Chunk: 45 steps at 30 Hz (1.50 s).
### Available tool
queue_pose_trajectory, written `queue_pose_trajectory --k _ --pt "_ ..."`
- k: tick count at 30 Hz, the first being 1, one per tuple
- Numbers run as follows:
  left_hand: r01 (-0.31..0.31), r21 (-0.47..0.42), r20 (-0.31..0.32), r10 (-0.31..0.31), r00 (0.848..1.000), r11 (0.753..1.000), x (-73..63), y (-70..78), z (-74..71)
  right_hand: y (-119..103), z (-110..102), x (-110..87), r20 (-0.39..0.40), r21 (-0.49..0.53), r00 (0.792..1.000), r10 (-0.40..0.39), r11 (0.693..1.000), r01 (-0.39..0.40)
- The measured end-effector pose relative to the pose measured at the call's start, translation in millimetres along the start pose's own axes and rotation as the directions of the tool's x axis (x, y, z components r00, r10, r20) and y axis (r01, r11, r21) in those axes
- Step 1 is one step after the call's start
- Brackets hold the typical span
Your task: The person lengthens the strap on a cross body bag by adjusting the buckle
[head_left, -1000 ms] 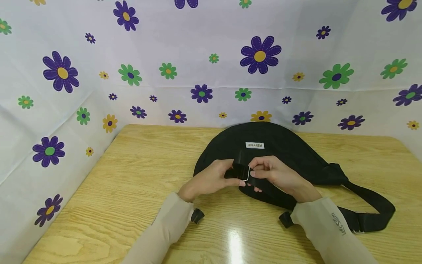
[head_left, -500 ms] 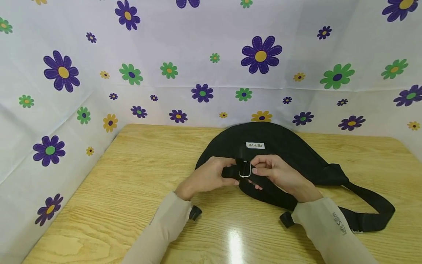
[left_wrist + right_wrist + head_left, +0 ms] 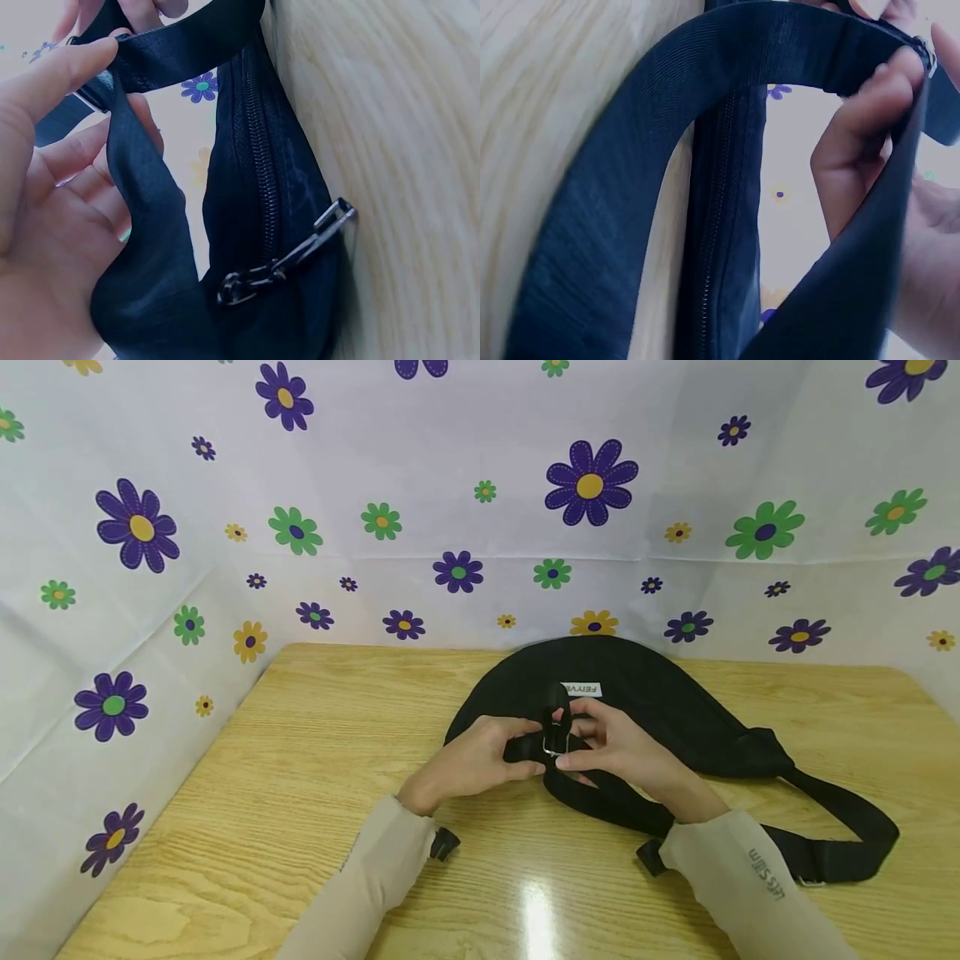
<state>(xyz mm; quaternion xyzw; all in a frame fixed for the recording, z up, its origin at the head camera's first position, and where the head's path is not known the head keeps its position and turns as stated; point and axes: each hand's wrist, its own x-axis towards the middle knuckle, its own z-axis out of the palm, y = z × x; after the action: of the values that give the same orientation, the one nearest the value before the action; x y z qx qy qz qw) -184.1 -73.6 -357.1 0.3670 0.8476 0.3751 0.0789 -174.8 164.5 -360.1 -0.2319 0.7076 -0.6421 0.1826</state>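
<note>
A black crossbody bag [image 3: 637, 693] with a white label lies on the table, its webbing strap [image 3: 592, 202] raised in front of it. A silver slide buckle [image 3: 556, 750] sits on the strap between both hands. My left hand [image 3: 483, 758] pinches the strap just left of the buckle, thumb nearest me; in the left wrist view the strap [image 3: 142, 165] hangs past the palm. My right hand [image 3: 622, 747] holds the strap at the buckle, thumb at the frame's lower right and index fingertip behind an upright strap loop [image 3: 557, 697]. The strap partly hides its other fingers.
A zipper [image 3: 259, 165] with a metal pull [image 3: 311, 244] runs along the bag's near side. Two small black end pieces [image 3: 445, 843] lie near the forearms. More strap loops over the wooden table [image 3: 300, 735] at right. Flowered cloth [image 3: 337, 460] hangs behind.
The buckle has turned to face the camera. My right fingers have shifted up to the loop, which stands higher over the label, and the right thumb has moved left. The left hand has barely moved.
</note>
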Motion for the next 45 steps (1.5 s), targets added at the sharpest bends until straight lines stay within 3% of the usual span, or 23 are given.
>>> queue_pose_trajectory --k 9,19,29,37,45 --pt "-0.008 0.018 0.018 0.008 1.000 1.000 0.7 1.1 0.7 -2.4 10.6 0.9 -0.085 -0.214 0.996 -0.022 0.977 0.003" --pt "-0.027 0.015 0.021 0.026 0.999 1.000 1.0 -1.0 -0.7 -4.3 11.9 3.7 -0.106 -0.279 0.993 -0.045 0.960 0.014" --pt "-0.043 -0.004 0.016 0.043 0.999 0.999 -0.8 -6.5 -2.1 -5.7 7.7 3.7 -0.074 -0.299 0.996 -0.048 0.954 0.024" --pt "-0.048 -0.026 0.036 0.049 0.998 0.999 -2.0 -7.5 -5.0 -8.1 1.1 0.5 -0.019 -0.369 0.998 -0.065 0.928 0.054" --pt "-0.039 -0.067 0.044 0.042 0.998 0.997 -3.6 -11.7 -8.6 -8.9 -2.8 -3.5 -0.026 -0.375 0.998 -0.054 0.926 0.041"
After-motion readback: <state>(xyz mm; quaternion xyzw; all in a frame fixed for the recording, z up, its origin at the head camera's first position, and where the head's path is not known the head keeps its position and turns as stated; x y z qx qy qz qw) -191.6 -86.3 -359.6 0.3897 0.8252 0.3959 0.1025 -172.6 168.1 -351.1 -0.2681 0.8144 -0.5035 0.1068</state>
